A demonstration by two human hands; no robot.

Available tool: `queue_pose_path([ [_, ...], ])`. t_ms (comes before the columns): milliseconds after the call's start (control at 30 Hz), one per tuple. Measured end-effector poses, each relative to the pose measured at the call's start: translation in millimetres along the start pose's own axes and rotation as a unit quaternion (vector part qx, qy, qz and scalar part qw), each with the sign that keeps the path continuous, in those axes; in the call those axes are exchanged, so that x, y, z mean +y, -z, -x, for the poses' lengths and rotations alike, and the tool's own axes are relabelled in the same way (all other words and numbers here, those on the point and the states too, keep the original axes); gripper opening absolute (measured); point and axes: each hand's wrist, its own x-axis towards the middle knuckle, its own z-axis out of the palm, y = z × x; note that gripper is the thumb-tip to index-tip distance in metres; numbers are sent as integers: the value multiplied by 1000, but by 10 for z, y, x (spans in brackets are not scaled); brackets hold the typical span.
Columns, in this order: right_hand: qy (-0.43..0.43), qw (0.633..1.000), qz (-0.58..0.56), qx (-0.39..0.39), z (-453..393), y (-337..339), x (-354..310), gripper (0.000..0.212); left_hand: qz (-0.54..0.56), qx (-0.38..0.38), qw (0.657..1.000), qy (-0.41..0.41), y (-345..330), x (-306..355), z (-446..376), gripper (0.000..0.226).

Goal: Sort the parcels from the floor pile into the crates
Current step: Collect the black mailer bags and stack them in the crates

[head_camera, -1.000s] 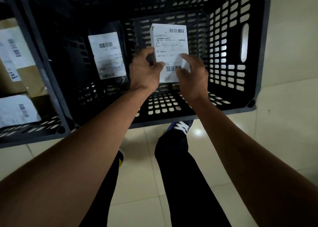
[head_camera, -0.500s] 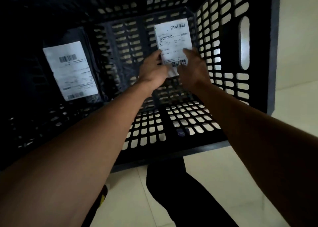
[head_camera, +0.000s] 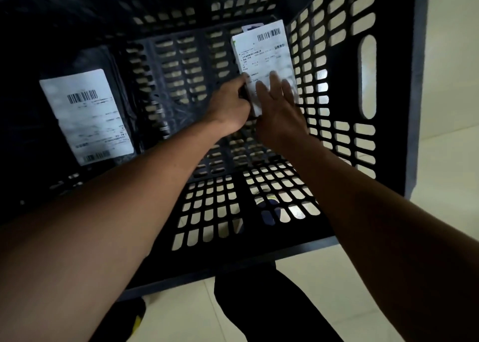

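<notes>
Head view: my left hand (head_camera: 230, 108) fingers pinch the white parcel's (head_camera: 264, 61) edge, right hand (head_camera: 278, 111) fingers flat, apart, against it, at one o'clock inside the black crate (head_camera: 388, 160). Placing step; next, I'd release and withdraw.

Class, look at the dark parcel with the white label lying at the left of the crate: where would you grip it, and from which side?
Grip the dark parcel by its right long edge, reaching down from above. It lies flat on the crate floor, clear of both hands.
</notes>
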Motion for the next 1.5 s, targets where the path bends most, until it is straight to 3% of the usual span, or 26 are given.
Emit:
queue_pose_path([
  [133,0,1000,12,-10,46,17,16,82,1,0,1000,25,70,54,-52,48],
  [267,3,1000,17,-17,114,54,5,97,-37,-23,999,16,162,91,-63,38],
  [400,-23,1000,-5,9,170,91,-10,83,-87,-24,996,11,233,141,77,43],
  [567,-96,994,-40,28,421,271,-122,69,-106,-9,994,14,406,259,644,29],
  [733,-75,992,-77,65,969,659,-375,45,-147,-14,989,-12,734,625,1438,23],
  [867,-101,984,-73,128,1624,1050,-618,37,-200,-4,978,-62,1004,1104,2149,17],
  [1133,-192,935,-220,204,3358,1784,-885,39,-286,-56,949,-123,1119,2285,3462,23],
  [1267,-261,893,-265,255,4378,2202,-645,38,-341,-76,920,-179,785,3077,4006,27],
  [1500,-294,839,-324,325,5842,2928,292,41,-412,-109,856,-293,-300,4443,4817,34],
])
